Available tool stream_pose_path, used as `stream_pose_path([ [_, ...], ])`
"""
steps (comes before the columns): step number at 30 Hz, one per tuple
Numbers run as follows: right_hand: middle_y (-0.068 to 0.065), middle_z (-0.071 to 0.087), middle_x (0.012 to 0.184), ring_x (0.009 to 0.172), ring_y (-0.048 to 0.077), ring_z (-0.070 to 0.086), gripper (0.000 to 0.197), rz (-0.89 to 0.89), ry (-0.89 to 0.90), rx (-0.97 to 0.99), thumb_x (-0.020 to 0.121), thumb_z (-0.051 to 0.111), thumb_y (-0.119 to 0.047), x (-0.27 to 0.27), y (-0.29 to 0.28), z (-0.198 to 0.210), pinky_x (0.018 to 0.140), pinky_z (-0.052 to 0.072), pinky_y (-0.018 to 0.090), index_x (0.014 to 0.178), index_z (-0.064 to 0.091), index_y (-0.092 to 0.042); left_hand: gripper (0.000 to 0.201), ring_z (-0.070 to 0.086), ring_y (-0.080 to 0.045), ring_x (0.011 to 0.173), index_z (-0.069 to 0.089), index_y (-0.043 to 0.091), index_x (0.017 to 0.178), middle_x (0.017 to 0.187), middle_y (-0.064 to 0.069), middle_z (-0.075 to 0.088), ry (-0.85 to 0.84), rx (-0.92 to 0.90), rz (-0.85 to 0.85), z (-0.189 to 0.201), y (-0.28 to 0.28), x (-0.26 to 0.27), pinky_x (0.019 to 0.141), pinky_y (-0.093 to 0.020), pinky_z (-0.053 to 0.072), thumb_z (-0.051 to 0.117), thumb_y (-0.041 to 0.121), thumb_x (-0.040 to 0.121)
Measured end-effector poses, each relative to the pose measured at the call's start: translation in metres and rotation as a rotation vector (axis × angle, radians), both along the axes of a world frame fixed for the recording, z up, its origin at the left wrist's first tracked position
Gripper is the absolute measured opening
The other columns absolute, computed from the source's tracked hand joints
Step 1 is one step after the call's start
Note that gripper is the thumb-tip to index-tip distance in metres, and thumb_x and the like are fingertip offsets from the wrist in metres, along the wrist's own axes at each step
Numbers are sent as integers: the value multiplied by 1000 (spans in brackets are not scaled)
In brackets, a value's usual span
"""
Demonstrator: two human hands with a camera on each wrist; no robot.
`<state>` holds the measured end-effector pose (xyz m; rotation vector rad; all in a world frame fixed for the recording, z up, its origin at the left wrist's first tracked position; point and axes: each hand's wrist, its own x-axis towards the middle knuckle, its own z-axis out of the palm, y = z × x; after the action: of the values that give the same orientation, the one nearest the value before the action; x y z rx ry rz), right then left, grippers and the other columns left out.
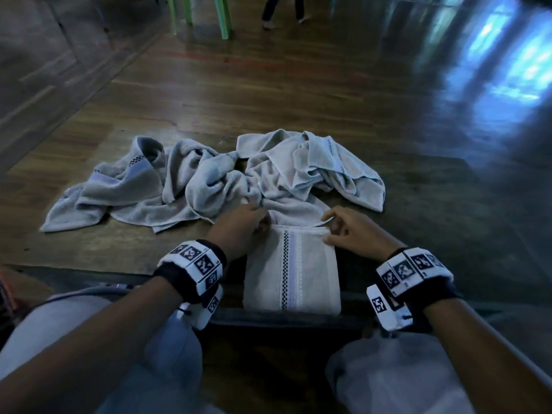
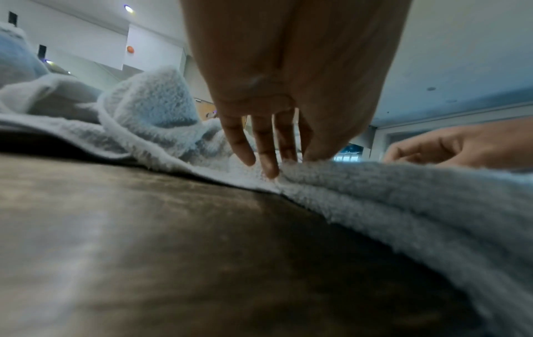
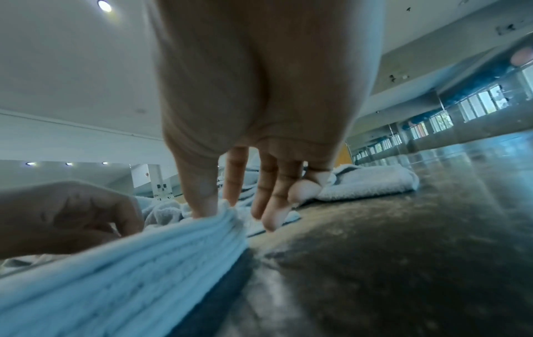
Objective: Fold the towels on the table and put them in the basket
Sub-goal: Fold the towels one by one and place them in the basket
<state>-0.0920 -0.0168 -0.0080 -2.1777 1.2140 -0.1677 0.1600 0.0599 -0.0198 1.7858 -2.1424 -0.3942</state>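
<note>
One towel nearly folded, the rest not yet begun

A folded towel [image 1: 291,270] with a checkered stripe is seen lying between the hands at the near edge of the surface [image 1: 418,210]. Its far right corner is pinched by the right hand [image 1: 355,231], thumb on top; its far left edge is touched by the straight fingers of the left hand [image 1: 242,224], nothing being gripped. Just beyond the hands a crumpled heap of towels [image 1: 191,180] is left unfolded. No basket is shown, so all placing is judged still to be done.
</note>
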Motion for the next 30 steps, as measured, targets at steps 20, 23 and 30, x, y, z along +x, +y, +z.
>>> stream_pose_path([
  [20,-4,63,90,77,9,61,13,74,35,-34,80,65,-22,5,-19,1,67,46,19,89,57,-19,24,57,-28,94,47,16,116,109,-7,60,-117,86,-26,6,-10,4,66,-32,38,40,28,97],
  [23,-6,65,93,85,8,62,14,90,63,-67,82,64,-24,5,-21,-6,79,48,24,94,60,-18,22,57,-27,96,53,15,110,110,-5,60,-127,83,-3,4,-12,4,68,-33,42,44,29,96],
  [30,-3,65,92,85,9,61,15,77,7,-115,83,68,-24,1,-18,-9,79,53,32,94,62,-16,15,57,-23,96,63,14,95,104,-2,61,-106,50,-1,0,-18,5,66,-28,40,51,22,91],
])
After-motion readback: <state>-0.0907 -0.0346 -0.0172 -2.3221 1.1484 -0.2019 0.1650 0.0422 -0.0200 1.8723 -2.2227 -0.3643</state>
